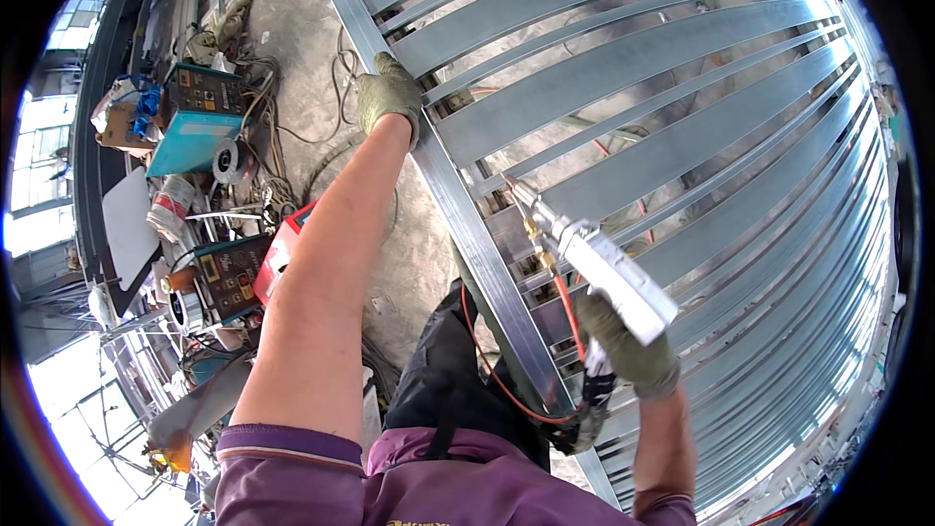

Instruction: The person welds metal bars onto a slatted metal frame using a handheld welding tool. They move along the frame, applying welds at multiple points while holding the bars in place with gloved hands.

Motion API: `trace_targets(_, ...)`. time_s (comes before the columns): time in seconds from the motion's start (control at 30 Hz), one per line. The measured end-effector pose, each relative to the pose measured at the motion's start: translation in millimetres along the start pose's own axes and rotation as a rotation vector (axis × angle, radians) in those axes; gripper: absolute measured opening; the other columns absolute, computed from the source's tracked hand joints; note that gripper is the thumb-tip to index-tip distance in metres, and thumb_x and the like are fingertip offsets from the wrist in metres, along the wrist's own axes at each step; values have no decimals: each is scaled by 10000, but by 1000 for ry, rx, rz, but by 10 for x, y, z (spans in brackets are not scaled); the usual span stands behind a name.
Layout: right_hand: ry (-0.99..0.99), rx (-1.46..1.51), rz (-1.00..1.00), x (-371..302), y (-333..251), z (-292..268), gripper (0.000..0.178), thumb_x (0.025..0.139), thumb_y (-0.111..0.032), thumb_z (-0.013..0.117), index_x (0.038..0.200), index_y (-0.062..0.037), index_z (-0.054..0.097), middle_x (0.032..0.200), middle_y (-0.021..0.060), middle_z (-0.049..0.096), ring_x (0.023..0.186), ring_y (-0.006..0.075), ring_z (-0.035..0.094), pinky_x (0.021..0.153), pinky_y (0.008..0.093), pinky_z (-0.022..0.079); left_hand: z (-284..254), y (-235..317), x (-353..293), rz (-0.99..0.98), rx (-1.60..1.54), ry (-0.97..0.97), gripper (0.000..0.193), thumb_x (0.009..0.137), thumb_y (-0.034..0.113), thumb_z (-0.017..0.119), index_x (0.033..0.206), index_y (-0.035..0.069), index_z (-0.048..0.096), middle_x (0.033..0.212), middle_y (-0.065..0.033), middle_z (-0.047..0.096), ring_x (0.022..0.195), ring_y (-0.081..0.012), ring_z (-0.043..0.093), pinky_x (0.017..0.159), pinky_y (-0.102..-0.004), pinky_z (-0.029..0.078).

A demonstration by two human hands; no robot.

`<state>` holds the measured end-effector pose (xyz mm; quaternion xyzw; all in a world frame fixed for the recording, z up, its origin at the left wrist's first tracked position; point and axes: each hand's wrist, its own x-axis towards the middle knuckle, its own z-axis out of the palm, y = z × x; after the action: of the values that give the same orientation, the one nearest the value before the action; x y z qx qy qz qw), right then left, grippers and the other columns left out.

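Note:
My left hand [390, 97], in an olive work glove, is closed over the side rail [443, 164] of a large metal frame. Grey metal slats [545, 94], wide and narrow by turns, run across the frame from this rail. A gloved right hand [628, 346] of mine grips a white handheld welding gun [614, 278]. Its metal nozzle points up and left, close to the slat ends by the rail; whether the tip touches metal I cannot tell. A brass fitting [539, 242] and a red hose [568, 317] hang at the gun's side.
Left on the concrete floor [302, 102] stand a teal welding machine [200, 122] and a second machine with a dark panel [234, 278], among wire spools [231, 162] and tangled cables. The red hose loops beside my legs, and more cables lie beneath the slats.

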<state>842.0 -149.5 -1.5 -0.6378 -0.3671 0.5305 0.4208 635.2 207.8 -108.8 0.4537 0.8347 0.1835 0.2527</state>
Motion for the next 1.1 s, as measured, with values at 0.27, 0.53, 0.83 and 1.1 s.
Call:
trace_targets(0.27, -211, 399, 260, 446, 224, -158, 387, 985, -113, 751, 1335, 19, 651, 1064, 69, 740, 879, 99, 658, 718, 255, 549, 89, -37, 73, -18, 31, 31, 759, 1049, 583, 355, 1280, -92, 613, 1266, -316, 676, 1226, -458, 638, 1044, -499, 479)
trace_targets(0.53, -272, 358, 211, 542, 410, -55, 396, 974, -95, 754, 1337, 19, 646, 1162, 94, 756, 1015, 127, 715, 812, 266, 586, 181, -147, 197, -31, 4, 48, 748, 1047, 605, 370, 1261, -62, 632, 1199, -285, 707, 1146, -426, 678, 1000, -481, 503)
trace_targets(0.83, -298, 387, 134, 536, 453, 26, 321, 1008, -101, 715, 1308, -7, 651, 1000, 28, 716, 800, 81, 665, 661, 243, 547, 246, -231, 281, -11, -58, 76, 643, 1057, 565, 403, 1113, -24, 654, 1006, -216, 745, 931, -349, 751, 849, -455, 560)
trace_targets(1.1, -304, 290, 73, 537, 460, 47, 301, 1024, -113, 693, 1303, -7, 655, 972, 15, 708, 722, 74, 642, 603, 238, 521, 219, -181, 240, 14, -1, 71, 684, 1056, 574, 379, 1150, -43, 658, 1058, -237, 748, 974, -353, 747, 881, -451, 555)
